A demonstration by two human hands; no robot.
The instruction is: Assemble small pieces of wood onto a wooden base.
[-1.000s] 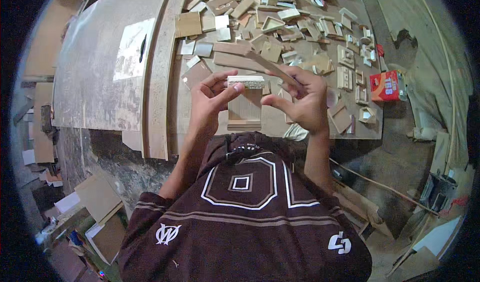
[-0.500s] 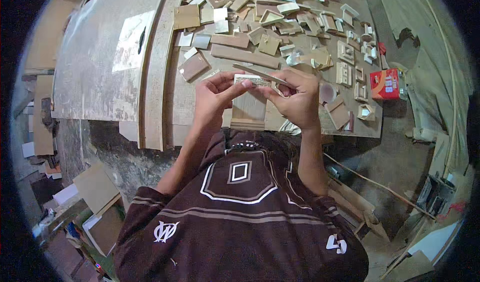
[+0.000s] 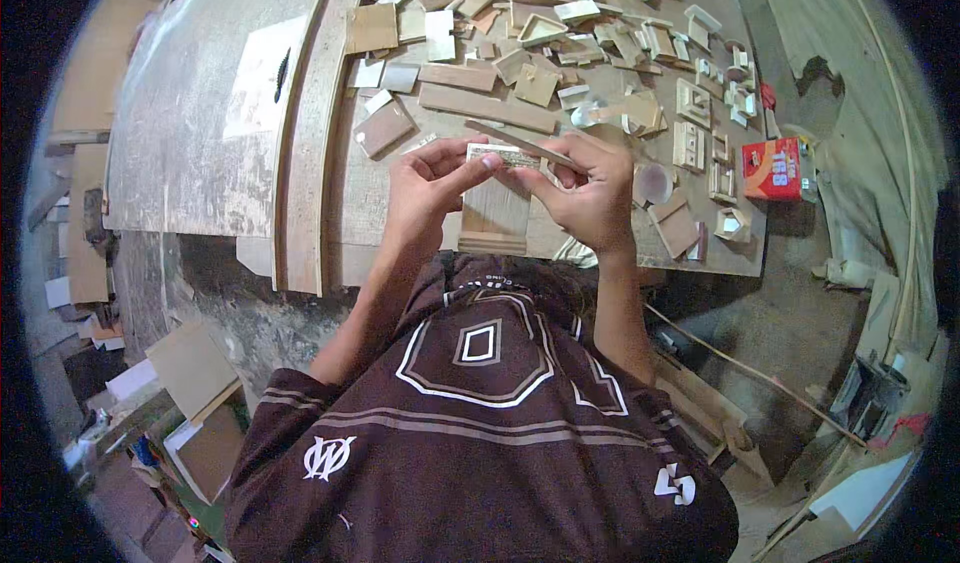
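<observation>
Wooden table [image 3: 355, 213] spreads ahead; above its near edge, the right hand [image 3: 592, 195] is closed round a strip [image 3: 515, 141], the left hand [image 3: 430, 185] pinching a block [image 3: 505, 154]. Best brace the block and keep strip pressure light and even.

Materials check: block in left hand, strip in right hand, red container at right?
Block in the left hand: likely wood, pale, with a rough, speckled face; any coating unclear.
Strip in the right hand: probably bare wood, judging by its matte brown surface; not certain.
Red container: boxy, shiny, with a printed finish; perhaps tin, plastic possible.
</observation>
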